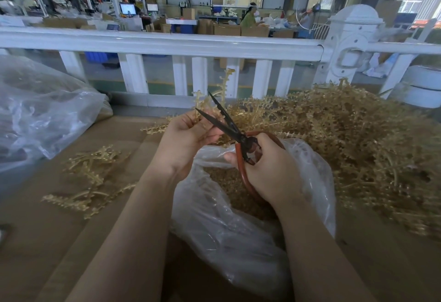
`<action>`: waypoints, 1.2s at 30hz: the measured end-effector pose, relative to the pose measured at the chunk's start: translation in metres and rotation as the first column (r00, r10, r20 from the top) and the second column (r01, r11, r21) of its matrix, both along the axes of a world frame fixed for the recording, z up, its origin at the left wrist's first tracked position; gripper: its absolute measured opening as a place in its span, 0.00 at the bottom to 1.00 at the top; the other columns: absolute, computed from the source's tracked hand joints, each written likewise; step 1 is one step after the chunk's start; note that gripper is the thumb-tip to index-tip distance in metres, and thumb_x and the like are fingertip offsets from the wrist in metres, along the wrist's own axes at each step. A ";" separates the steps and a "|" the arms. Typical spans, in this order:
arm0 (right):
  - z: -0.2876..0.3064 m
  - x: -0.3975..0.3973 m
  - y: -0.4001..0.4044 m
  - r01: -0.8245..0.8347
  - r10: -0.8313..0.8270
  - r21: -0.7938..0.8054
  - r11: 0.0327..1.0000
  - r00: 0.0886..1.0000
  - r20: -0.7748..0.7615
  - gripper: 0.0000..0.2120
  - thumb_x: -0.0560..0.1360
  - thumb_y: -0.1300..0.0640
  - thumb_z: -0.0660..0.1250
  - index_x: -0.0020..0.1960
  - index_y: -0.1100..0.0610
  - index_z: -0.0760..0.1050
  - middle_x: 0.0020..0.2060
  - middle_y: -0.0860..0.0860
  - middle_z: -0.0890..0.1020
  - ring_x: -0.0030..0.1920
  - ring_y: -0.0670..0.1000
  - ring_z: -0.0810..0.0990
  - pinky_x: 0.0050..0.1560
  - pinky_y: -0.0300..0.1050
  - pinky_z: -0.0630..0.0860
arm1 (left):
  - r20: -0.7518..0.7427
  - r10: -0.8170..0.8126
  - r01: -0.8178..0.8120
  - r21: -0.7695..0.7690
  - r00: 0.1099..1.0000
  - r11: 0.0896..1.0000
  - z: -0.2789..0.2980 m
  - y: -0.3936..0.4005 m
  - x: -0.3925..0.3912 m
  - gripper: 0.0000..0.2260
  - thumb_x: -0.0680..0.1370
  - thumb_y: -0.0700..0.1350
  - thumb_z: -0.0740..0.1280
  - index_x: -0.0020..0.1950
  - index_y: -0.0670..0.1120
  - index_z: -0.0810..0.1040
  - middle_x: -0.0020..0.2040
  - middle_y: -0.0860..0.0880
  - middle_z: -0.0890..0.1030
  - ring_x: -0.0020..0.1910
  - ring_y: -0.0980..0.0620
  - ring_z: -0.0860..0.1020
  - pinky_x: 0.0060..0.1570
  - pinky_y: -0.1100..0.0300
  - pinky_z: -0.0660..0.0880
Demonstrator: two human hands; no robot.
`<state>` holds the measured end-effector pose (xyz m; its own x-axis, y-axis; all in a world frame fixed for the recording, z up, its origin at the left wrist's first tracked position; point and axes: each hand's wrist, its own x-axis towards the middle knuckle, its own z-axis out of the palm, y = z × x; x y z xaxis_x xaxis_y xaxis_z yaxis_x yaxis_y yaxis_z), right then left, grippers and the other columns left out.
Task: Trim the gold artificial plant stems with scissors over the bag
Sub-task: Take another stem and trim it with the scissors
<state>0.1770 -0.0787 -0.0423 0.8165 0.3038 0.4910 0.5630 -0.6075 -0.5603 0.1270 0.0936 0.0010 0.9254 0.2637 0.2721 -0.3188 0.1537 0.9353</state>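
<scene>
Many gold stems (pixel 358 139) heaped on cardboard surface (pixel 47 242); white railing (pixel 157 45) behind.

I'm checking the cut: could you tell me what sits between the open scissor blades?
In the head view, the gold stem pinched by the left hand sits between the scissors' blades.

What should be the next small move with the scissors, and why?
Probably close the scissors on the gold stem. The blades stand open, with the stem that the left hand pinches lying between them. The right hand already grips the red handles, and the open clear bag sits below to catch the cut piece.
</scene>
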 end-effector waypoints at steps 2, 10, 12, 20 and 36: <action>0.000 -0.001 0.001 -0.004 0.004 0.019 1.000 1.000 -0.006 0.25 0.67 0.26 0.67 0.49 0.45 0.75 0.43 0.38 0.79 0.45 0.41 0.78 0.42 0.41 0.78 | 0.010 0.011 -0.011 0.013 1.000 1.000 0.000 0.000 0.001 0.12 0.81 0.38 0.63 0.42 0.46 0.83 0.38 0.51 0.86 0.38 0.56 0.83 0.43 0.64 0.79; -0.003 0.000 0.001 0.015 -0.016 0.061 0.998 1.000 0.019 0.23 0.66 0.27 0.69 0.43 0.46 0.76 0.36 0.40 0.78 0.39 0.40 0.76 0.37 0.37 0.74 | 0.005 0.030 -0.030 0.011 1.000 0.999 -0.002 0.001 0.003 0.07 0.81 0.39 0.64 0.46 0.43 0.81 0.38 0.49 0.85 0.39 0.56 0.83 0.43 0.64 0.78; -0.003 0.001 0.002 0.016 -0.017 0.057 0.998 1.000 0.020 0.25 0.66 0.26 0.68 0.45 0.47 0.78 0.36 0.40 0.78 0.40 0.40 0.77 0.39 0.37 0.75 | 0.006 0.033 -0.033 0.007 0.999 0.999 -0.001 0.001 0.002 0.07 0.81 0.39 0.64 0.47 0.42 0.81 0.38 0.49 0.85 0.39 0.55 0.83 0.44 0.64 0.79; -0.002 0.000 0.001 -0.017 0.020 0.055 0.998 0.998 -0.052 0.24 0.67 0.27 0.69 0.47 0.46 0.79 0.38 0.41 0.81 0.41 0.40 0.79 0.41 0.39 0.77 | 0.023 0.026 -0.027 0.045 0.999 0.999 0.002 0.001 -0.003 0.09 0.81 0.38 0.63 0.44 0.43 0.81 0.36 0.51 0.84 0.37 0.56 0.82 0.46 0.63 0.79; -0.001 -0.001 0.003 -0.005 0.006 0.071 0.997 1.000 -0.020 0.30 0.63 0.24 0.65 0.47 0.49 0.80 0.39 0.41 0.82 0.43 0.42 0.80 0.45 0.43 0.80 | 0.036 0.091 -0.092 0.047 0.995 0.995 0.002 -0.001 -0.004 0.09 0.80 0.36 0.64 0.44 0.44 0.81 0.36 0.51 0.84 0.37 0.56 0.81 0.46 0.62 0.79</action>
<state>0.1760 -0.0760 -0.0432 0.8250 0.2735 0.4946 0.5542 -0.5628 -0.6133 0.1232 0.0930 0.0029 0.8882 0.3327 0.3169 -0.3605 0.0770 0.9296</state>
